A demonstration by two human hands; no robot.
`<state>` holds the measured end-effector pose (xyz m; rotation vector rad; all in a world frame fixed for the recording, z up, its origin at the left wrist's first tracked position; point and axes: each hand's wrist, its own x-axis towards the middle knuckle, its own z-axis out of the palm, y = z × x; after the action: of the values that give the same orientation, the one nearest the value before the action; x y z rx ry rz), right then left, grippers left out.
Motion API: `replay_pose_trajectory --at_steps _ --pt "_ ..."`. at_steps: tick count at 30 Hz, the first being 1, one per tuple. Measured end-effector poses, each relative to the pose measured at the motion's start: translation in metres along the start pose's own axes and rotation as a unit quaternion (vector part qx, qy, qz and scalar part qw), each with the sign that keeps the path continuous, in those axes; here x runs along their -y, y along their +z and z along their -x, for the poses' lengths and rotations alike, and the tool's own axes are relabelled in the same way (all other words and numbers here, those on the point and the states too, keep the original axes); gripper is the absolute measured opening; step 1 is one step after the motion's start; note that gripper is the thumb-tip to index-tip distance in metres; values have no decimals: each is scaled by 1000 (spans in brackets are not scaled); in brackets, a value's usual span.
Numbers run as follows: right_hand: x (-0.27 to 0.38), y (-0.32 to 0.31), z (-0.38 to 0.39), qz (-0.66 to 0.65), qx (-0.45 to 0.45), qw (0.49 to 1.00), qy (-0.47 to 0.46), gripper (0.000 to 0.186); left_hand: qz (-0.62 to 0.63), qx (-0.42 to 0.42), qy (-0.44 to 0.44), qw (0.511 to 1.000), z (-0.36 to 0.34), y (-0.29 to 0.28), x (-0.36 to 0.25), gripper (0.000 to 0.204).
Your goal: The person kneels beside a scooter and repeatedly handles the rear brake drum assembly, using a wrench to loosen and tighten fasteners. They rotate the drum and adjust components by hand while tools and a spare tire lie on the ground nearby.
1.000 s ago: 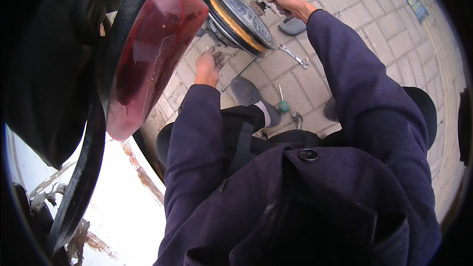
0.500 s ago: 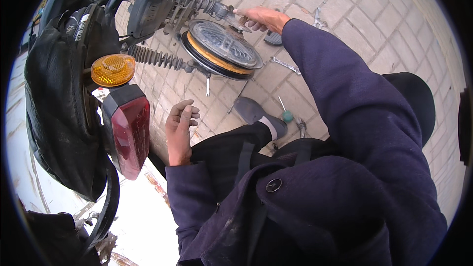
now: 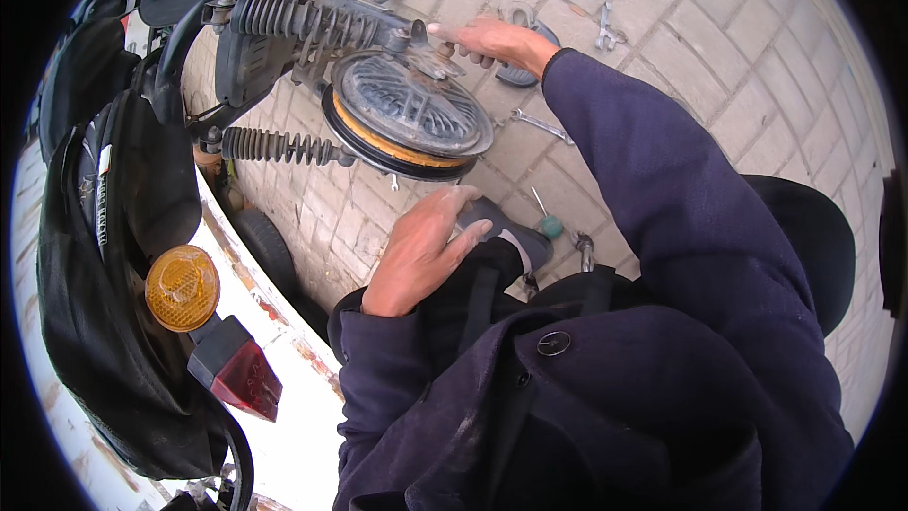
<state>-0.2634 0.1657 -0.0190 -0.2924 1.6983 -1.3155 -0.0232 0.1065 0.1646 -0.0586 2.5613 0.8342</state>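
Note:
My right hand reaches to the upper axle fitting above a grey finned wheel cover, its fingers curled on something I cannot make out. The wheel has a yellow band and hangs between two coiled shock absorbers on a dark two-wheeler. My left hand is open below the wheel, over my grey shoe, thumb apart from its fingers. A wrench lies beside the wheel; a screwdriver with a green handle and another metal tool lie near my knees.
At the left are a black seat cover, an amber reflector, a red tail light and a scuffed white panel. More wrenches and a dark grey object lie on the paving beyond my right hand.
My head view has shifted, bringing more of the vehicle into view. My right hand has moved leftward onto the axle fitting; my left hand has dropped away from the wheel's underside.

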Motion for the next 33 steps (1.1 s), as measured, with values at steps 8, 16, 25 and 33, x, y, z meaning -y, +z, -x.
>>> replay_pose_trajectory --at_steps 8,16,25,33 --pt "-15 -8 -3 -68 61 976 -196 58 -55 31 -5 998 -10 6 0 35" --pt "-12 -1 -12 7 42 993 -114 59 -60 31 2 998 -11 11 2 35" --pt "-4 -3 -16 40 16 999 -21 66 -52 41 -2 998 -10 8 3 33" --pt "-13 -6 -2 -69 -10 978 -195 64 -54 43 -6 998 -10 9 5 33"
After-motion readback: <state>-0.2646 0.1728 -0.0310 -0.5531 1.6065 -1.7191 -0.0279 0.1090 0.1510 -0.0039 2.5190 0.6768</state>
